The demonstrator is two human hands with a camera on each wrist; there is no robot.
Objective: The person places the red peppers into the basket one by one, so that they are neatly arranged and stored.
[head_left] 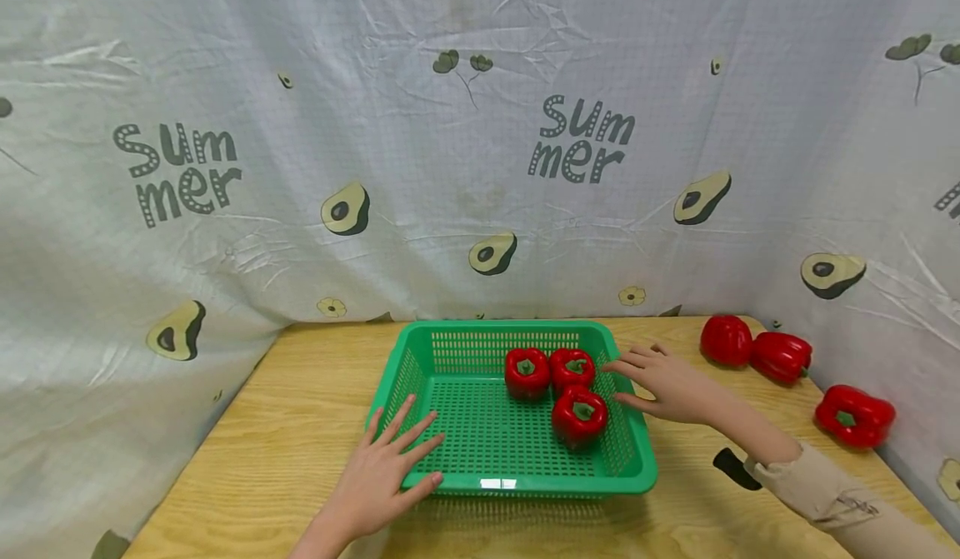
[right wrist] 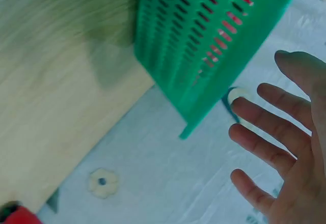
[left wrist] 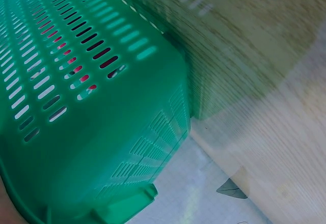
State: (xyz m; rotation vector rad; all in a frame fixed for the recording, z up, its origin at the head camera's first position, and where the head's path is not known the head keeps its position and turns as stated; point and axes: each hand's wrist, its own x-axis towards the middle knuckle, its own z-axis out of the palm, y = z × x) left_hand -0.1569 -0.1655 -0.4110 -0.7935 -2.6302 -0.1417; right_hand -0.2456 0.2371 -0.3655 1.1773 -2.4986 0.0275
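Observation:
A green plastic basket with slotted walls stands on the table, holding three red bell peppers, among them a front one and a left one. My left hand lies with spread fingers over the basket's front left corner, the thumb at the front rim. Nothing is in its grasp. Beside the right wall my right hand reaches in from the right, fingertips close to the rim. In the right wrist view that hand shows spread, slightly bent fingers with nothing in them.
Right of the basket lie more red bell peppers: a back one, one touching it and one nearer the front. A black object sits by the right sleeve. A printed curtain hangs behind the wooden table.

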